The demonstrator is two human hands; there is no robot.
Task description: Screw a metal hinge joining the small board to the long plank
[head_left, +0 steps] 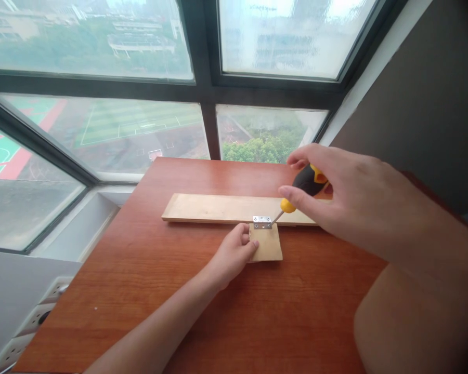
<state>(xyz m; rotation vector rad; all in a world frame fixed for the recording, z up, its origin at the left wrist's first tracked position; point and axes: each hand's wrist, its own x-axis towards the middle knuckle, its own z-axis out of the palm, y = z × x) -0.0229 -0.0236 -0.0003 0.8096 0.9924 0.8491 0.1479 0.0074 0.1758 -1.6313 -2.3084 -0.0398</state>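
A small square wooden piece (pixel 268 245) lies against the near edge of a long pale board (pixel 210 206). Across the seam between them sits a silver metal hinge (pixel 262 223). My left hand (pixel 236 254) pinches the left edge of the small piece, thumb on top. In my right hand (pixel 347 189) is a screwdriver (pixel 308 182) with a black and yellow handle. It tilts down to the left, its tip at the right end of the hinge's near leaf. Whether a screw sits under the tip is too small to tell.
The reddish-brown wooden table (pixel 113 291) carries the boards. Beyond its far edge stands a dark-framed window (pixel 208 93). At the lower left, wall sockets (pixel 33 319) run beside the table's edge. A dark grey wall (pixel 417 98) rises on the right.
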